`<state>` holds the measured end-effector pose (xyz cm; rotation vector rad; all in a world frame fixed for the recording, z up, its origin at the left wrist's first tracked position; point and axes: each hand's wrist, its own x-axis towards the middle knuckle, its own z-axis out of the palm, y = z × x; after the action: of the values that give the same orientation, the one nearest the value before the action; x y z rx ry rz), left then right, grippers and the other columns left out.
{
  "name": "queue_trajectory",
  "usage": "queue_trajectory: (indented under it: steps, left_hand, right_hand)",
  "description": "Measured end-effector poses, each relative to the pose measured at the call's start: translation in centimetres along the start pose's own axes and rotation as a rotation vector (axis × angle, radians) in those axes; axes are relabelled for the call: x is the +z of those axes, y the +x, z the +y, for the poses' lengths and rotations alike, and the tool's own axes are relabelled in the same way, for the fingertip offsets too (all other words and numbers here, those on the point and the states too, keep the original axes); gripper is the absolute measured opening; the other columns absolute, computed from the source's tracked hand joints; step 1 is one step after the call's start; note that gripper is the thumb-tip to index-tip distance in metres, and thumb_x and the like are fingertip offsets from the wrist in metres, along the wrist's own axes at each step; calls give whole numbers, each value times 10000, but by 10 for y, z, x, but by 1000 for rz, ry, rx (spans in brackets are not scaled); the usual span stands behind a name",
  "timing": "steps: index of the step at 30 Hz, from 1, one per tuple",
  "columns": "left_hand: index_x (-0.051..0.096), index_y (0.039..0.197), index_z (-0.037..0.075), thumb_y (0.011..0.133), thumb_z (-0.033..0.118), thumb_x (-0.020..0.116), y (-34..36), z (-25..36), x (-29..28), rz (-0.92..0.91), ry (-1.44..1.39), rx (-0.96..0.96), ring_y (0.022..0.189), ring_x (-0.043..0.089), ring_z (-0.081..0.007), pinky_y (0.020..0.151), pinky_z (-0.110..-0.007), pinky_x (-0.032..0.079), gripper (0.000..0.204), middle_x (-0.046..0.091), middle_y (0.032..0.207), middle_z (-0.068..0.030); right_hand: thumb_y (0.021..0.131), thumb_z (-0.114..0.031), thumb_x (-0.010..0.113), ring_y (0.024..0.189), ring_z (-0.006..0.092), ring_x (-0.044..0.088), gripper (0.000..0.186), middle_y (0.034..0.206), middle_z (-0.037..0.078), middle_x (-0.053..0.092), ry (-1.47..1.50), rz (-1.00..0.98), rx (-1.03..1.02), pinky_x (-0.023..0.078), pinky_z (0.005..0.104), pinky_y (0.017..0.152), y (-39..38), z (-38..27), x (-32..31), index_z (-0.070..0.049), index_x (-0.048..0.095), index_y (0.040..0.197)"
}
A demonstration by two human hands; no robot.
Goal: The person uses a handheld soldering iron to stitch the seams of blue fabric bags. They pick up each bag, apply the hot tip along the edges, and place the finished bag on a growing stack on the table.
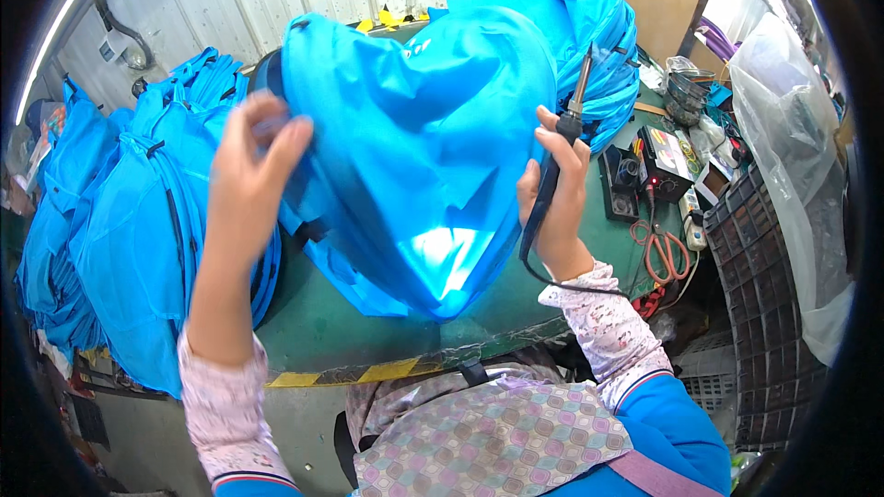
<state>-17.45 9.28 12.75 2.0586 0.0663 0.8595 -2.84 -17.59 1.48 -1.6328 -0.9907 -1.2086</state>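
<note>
Below the blue fabric (433, 129) filling the middle, a narrow strip of green tabletop (313, 336) left me room to pass. Heaped blue pieces (138, 239) blocked the far left, beyond my left hand (253, 152). From the soldering iron (545, 191) in my right hand (564, 212), a cord (589, 291) crossed the right-hand way; orange-handled scissors (649, 256) and a black box (665, 166) crowded beyond it.

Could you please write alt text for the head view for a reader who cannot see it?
A person's right hand holds a slim, black-handled soldering iron, metal tip up, beside a large, rumpled bright-blue fabric piece over a green worktable; the blurred left hand is by the fabric's left edge. More blue fabric bundles lie left and behind.
</note>
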Motion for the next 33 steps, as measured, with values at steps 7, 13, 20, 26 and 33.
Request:
queue_trajectory:
  steps: [7, 13, 20, 26, 33]
  left_hand:
    - [562, 1305, -29, 874, 182, 575, 70, 18, -10, -131, 59, 234, 971, 616, -189, 883, -299, 491, 480, 651, 1116, -132]
    - [627, 1270, 84, 896, 169, 559, 110, 67, -81, -409, 331, 575, 1020, 615, -158, 946, -318, 489, 390, 660, 1100, -68]
    - [578, 1311, 54, 935, 282, 633, 61, 62, -42, -96, 158, 479, 1090, 617, -219, 916, -352, 520, 443, 625, 1235, -137]
    - [591, 1240, -49, 863, 575, 673, -107, 33, 12, -1520, 562, -397, 919, 668, -421, 832, -468, 534, 733, 694, 1034, -249]
    - [407, 1407, -15, 780, 154, 822, -184, -87, 116, -99, -1053, -523, 1209, 568, -302, 1051, -430, 446, 771, 569, 1313, -150]
  right_hand:
    - [902, -88, 658, 1080, 323, 578, 449, 1275, 264, 586, -307, -50, -132, 430, 404, 953, 20, -37, -57, -31, 438, 1290]
    - [883, -140, 733, 1252, 349, 511, 657, 1419, 251, 471, -102, 215, -128, 391, 466, 1041, 58, -23, -84, -66, 315, 1384]
    - [807, 22, 724, 975, 282, 643, 405, 1272, 275, 586, 616, 37, 26, 517, 386, 861, 37, -56, -16, -16, 576, 1183]
    - [850, 26, 660, 784, 124, 490, 528, 1297, 202, 572, 369, 92, 15, 436, 247, 671, 40, -55, 27, -53, 418, 1313]
    - [901, -32, 672, 836, 160, 507, 465, 1274, 147, 581, 345, 160, 244, 458, 273, 754, 15, -51, 53, -43, 462, 1316]
